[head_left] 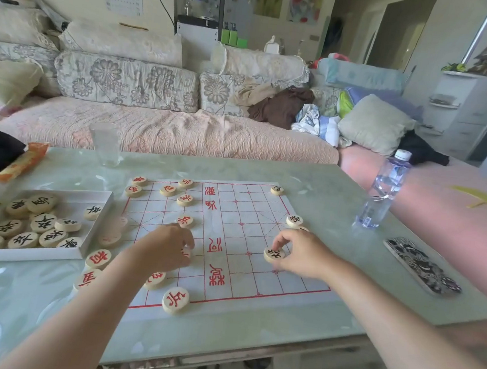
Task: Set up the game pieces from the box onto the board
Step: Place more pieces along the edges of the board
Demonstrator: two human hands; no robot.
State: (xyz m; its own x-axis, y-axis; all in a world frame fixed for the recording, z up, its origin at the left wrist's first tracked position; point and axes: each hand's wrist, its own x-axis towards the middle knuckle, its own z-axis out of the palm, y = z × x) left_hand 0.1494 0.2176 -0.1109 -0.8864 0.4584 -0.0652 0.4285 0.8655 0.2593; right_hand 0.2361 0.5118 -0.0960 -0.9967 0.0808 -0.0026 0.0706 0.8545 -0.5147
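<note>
At the left of the frame a shallow white box (95, 231) holds about a dozen round black-lettered pieces (43, 223). On the paper board (231, 236) at centre, the right hand (301, 254) pinches a black-lettered piece (274, 254) between fingertips. The left hand (168, 245) curls over a red-lettered piece (185, 252), seemingly gripping it, though mostly hidden.

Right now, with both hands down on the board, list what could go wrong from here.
1. The left hand works among closely set red pieces; its forearm passes over the one near the board's edge and could nudge it out of place.
2. The paper board lies loose on smooth glass, so pressing the black piece down with the right hand might slide the sheet.
3. The water bottle stands near the right arm; a wide reach could topple it.
</note>
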